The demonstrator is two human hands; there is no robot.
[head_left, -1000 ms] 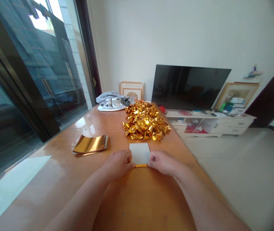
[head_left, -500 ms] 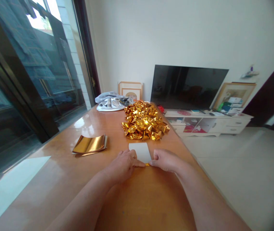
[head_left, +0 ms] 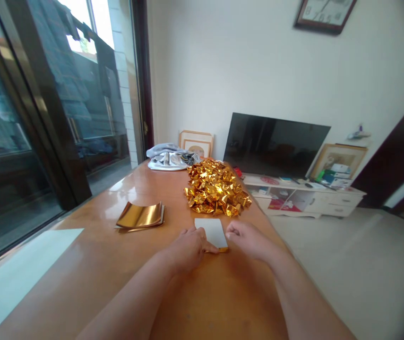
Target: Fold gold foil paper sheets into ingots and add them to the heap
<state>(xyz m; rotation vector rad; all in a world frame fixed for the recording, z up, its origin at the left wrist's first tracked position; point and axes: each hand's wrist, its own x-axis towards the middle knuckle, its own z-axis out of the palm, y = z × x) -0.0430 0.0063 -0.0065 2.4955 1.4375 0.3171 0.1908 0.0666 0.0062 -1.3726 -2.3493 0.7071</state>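
Observation:
A small sheet of gold foil paper (head_left: 213, 232) lies pale side up on the wooden table in front of me. A narrow gold strip is folded along its near edge. My left hand (head_left: 192, 246) holds the sheet down at its left side, one digit stretched along the folded strip. At the sheet's right edge, my right hand (head_left: 246, 237) is curled closed, apart from the fold, with nothing visible in it. Beyond the sheet is a heap of folded gold foil pieces (head_left: 218, 189). To the left lies a stack of gold foil sheets (head_left: 141, 216), slightly curved.
A pale green sheet (head_left: 28, 269) covers part of the table (head_left: 109, 264) at the left. Grey cloth (head_left: 169, 158) is bundled at the far end, near picture frames (head_left: 196, 141). A television (head_left: 276, 144) stands on a white cabinet (head_left: 324, 200) beyond the table's right side.
My right hand has come off the folded edge and moved slightly up, uncovering the right end of the gold strip. My left hand stays on the sheet. The camera view has shifted.

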